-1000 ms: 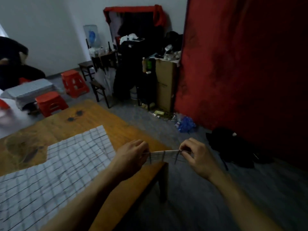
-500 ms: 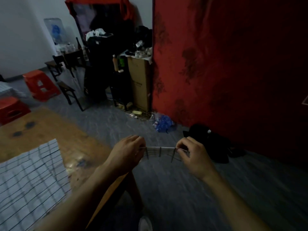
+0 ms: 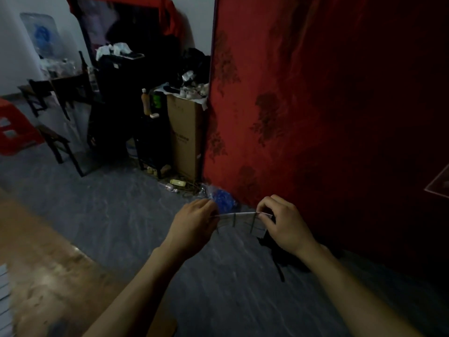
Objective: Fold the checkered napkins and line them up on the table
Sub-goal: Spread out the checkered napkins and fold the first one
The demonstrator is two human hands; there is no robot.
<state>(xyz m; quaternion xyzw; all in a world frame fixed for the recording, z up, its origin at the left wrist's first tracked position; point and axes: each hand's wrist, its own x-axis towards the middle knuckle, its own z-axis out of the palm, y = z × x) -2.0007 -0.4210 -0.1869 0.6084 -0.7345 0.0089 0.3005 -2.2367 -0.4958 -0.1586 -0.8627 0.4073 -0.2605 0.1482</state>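
A small folded checkered napkin [image 3: 239, 221], white with dark lines, hangs in the air over the grey floor, right of the wooden table [image 3: 48, 276]. My left hand [image 3: 194, 227] pinches its left end and my right hand [image 3: 283, 224] pinches its right end, holding it stretched between them. A sliver of another checkered napkin [image 3: 3, 295] lies on the table at the far left edge of the view; most of it is out of frame.
A red patterned curtain [image 3: 328, 105] fills the right side. A cardboard box [image 3: 187, 139], dark furniture, chairs [image 3: 60, 142] and a red stool [image 3: 14, 130] stand behind. A blue bag [image 3: 224, 198] and a dark bundle [image 3: 286, 256] lie on the floor.
The view has swung right, so the table and the spread napkin slid almost out of frame. Both hands still hold the small folded napkin, now over the floor beyond the table edge.
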